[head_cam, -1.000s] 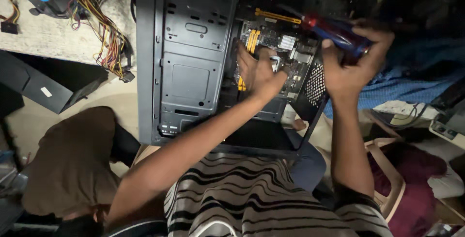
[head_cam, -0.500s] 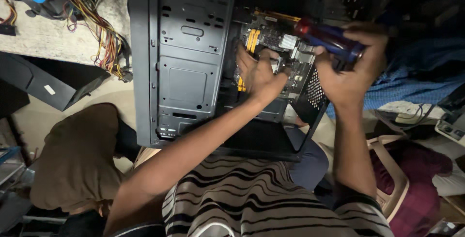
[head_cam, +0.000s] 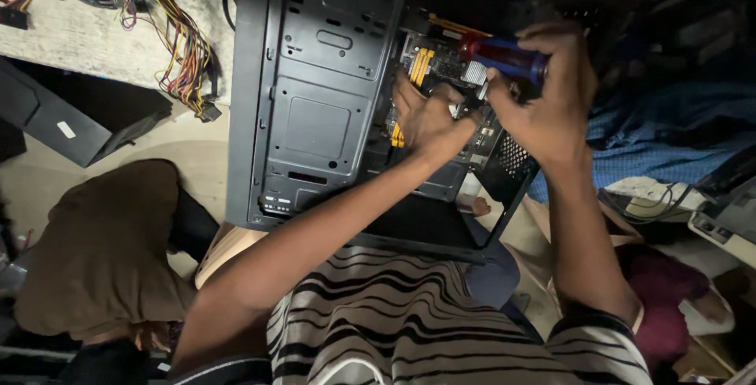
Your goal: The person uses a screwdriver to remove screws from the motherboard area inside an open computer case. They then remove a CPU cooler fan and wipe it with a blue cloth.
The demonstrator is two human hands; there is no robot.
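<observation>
Open black steel computer case (head_cam: 315, 94) lies on its side across the person's lap, interior facing up. Inside, toward its right half, a dark circuit board with yellow connector strips (head_cam: 421, 70).

Right hand (head_cam: 547, 105) is raised over the board, fingers (head_cam: 551, 38) wrapped tight around a screwdriver with a red-and-blue plastic handle (head_cam: 504, 54). The handle lies nearly level, red end pointing left toward the board. The shaft and tip are not visible.

Left hand (head_cam: 429, 121) reaches into the case from the lower left, forearm stretched diagonally, palm down on the board just beside the yellow strips. Fingers curled together against the board; whether they pinch a screw or only steady something I cannot tell.

Handling, as judged: the screwdriver looks light and stiff, handle smooth plastic, best held around its thick middle as now. The board looks thin and fragile, with pins and small parts; pressure belongs on bare edges, not on components.

Nearby: a bundle of yellow, red and black wires (head_cam: 177, 46) on a pale bench (head_cam: 79, 38) at upper left; blue cloth (head_cam: 654, 133) at right.
</observation>
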